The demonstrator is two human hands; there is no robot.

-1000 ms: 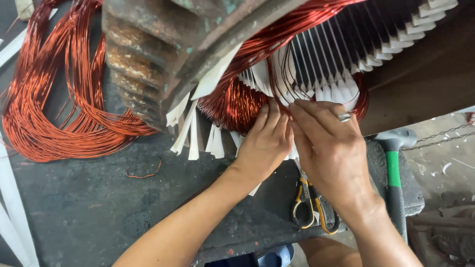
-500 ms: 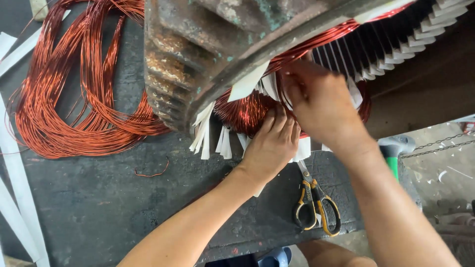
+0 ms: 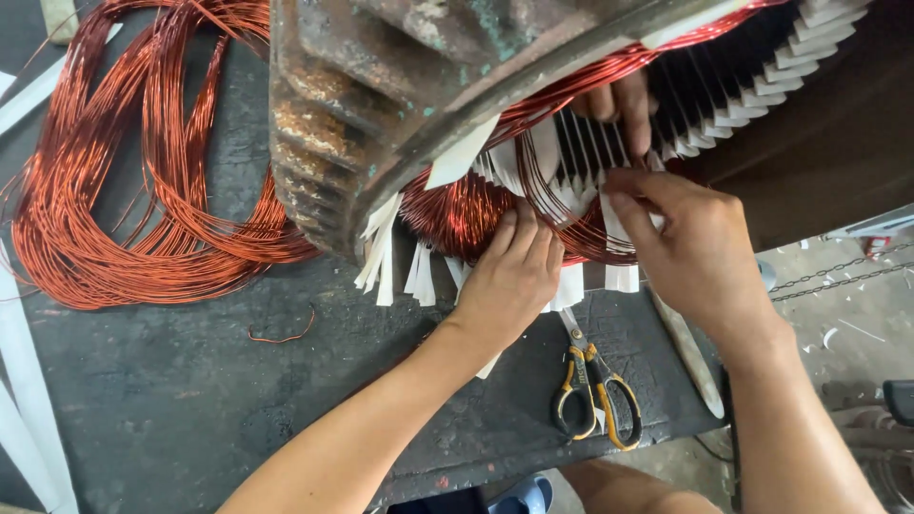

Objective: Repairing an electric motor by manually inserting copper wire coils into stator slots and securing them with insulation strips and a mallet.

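Your left hand [image 3: 509, 281]: fingers together, pressed flat against copper winding [image 3: 466, 214] bulging from rusty stator housing [image 3: 381, 105]; nothing gripped. Your right hand [image 3: 695, 252]: fingertips pinching copper strands at slot mouth, beside white insulation strips [image 3: 390, 247]. Fingers of a further hand [image 3: 624, 105] show inside bore, on slots. Loose wire coil [image 3: 124, 190] lies well left on dark bench [image 3: 190, 400]. Yellow-handled scissors [image 3: 590, 390] rest between your forearms.

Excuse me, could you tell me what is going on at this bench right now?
A person is working copper windings into a rusty motor stator. The left hand presses on the coil bundle, while the right hand pinches wires at the slots lined with white paper strips. Loose copper wire coils and scissors lie on the dark bench.
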